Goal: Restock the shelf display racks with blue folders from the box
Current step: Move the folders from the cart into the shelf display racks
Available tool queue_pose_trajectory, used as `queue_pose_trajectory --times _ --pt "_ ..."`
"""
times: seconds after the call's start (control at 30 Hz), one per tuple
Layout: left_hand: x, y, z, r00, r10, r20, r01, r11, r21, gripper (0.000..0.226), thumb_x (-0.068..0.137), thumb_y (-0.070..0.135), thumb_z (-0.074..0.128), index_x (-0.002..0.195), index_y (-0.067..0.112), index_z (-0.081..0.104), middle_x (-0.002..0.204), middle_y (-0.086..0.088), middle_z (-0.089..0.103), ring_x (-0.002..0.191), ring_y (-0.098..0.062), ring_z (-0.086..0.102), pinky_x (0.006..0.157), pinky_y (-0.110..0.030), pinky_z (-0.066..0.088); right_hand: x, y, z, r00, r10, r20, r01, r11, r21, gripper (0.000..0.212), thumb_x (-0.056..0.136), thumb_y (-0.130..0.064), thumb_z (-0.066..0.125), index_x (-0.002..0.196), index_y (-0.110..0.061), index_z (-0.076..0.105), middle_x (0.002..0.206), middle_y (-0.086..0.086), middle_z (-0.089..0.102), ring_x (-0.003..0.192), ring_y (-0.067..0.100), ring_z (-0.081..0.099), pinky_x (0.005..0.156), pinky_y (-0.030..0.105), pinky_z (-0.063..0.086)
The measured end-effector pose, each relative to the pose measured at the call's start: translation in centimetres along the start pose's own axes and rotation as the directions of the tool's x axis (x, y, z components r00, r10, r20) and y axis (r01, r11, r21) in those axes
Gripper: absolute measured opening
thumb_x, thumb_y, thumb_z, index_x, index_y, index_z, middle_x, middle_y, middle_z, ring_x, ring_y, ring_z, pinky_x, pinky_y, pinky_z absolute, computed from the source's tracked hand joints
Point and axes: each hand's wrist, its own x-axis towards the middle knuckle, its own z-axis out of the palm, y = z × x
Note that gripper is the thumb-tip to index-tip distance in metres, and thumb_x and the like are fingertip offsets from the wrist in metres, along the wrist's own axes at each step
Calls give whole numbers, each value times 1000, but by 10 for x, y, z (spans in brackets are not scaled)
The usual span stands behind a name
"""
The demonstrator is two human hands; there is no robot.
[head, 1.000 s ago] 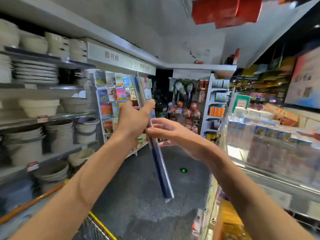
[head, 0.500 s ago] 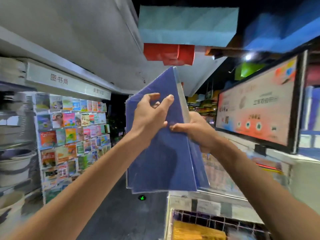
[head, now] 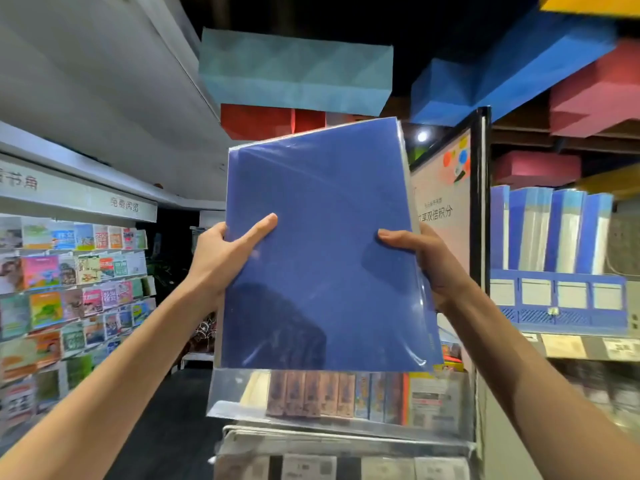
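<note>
The bare left forearm (head: 104, 382) and right forearm (head: 540, 382) are reaching up and forward from the lower corners, angling toward each other. The left grip (head: 218, 261) is clasping the left edge of a blue folder (head: 325, 271), thumb lying straight across its front, fingers hidden behind. The right grip (head: 433, 265) is clasping the right edge at about the same height, thumb pressing on the front.

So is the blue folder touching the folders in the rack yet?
Apart. The head view shows the blue folder held up by the left hand and right hand, with a black-framed sign between it and the rack folders.
</note>
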Motion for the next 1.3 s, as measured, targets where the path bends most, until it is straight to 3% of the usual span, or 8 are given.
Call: queue_pose_trajectory --times 0.1,0.33,0.57,0.73,0.93,1.07,1.2,1.3 --pt "-5 3 32 998 8 59 -1 994 -111 34 77 40 84 96 12 76 90 0 79 74 -14 75 59 -23 57 0 -6 -45 1000 10 28 -10 1000 -5 26 80 -9 64 104 -5 72 87 14 72 67 27 70 61 36 60" --pt "-15 7 136 991 122 -56 -131 967 -218 20 82 27 82 94 13 75 89 3 79 74 -12 75 59 -22 58 10 -37 -149 992 -1 123 23 984 -176 36 86 -12 66 121 -2 65 110 16 71 89 26 72 69 34 59" --pt "-22 10 230 990 143 -21 -143 947 -288 26 81 26 83 99 10 76 93 1 79 79 -15 76 64 -28 61 3 -55 -226 998 -7 -59 -7 976 -219 37 86 -24 66 117 -3 67 101 16 72 78 28 70 65 34 58" --pt "-24 7 277 992 110 56 -83 929 -361 29 82 26 84 103 9 75 94 0 79 83 -21 77 66 -35 63 -9 -59 -270 993 2 -122 -28 976 -216 45 89 -30 67 126 -4 63 116 26 67 91 38 67 78 44 56" --pt "-29 11 324 987 135 85 -96 926 -365 26 82 25 84 102 11 75 95 -1 79 87 -23 77 70 -40 64 -21 -67 -316 992 -3 -128 -22 981 -194 39 95 -25 59 128 -5 62 115 22 68 87 34 70 71 39 59" --pt "-36 20 357 978 195 69 -166 939 -300 24 81 28 85 98 15 76 92 2 79 85 -22 76 72 -42 63 -26 -67 -353 988 9 -157 -34 987 -156 38 94 -27 57 126 -5 64 116 21 66 96 35 67 78 40 56" --pt "-45 30 401 959 280 35 -264 934 -242 24 80 28 86 96 14 76 90 3 79 82 -18 76 69 -38 64 -32 -68 -396 987 -4 -161 -11 996 -93 30 94 -25 51 112 -12 72 108 13 72 87 27 72 73 35 59" --pt "-46 30 448 958 286 21 -275 936 -219 34 75 36 88 96 13 76 90 2 79 83 -20 76 75 -44 64 -32 -74 -444 992 -13 -128 -3 992 -127 35 93 -28 58 120 -9 69 125 21 66 102 35 66 92 48 52"
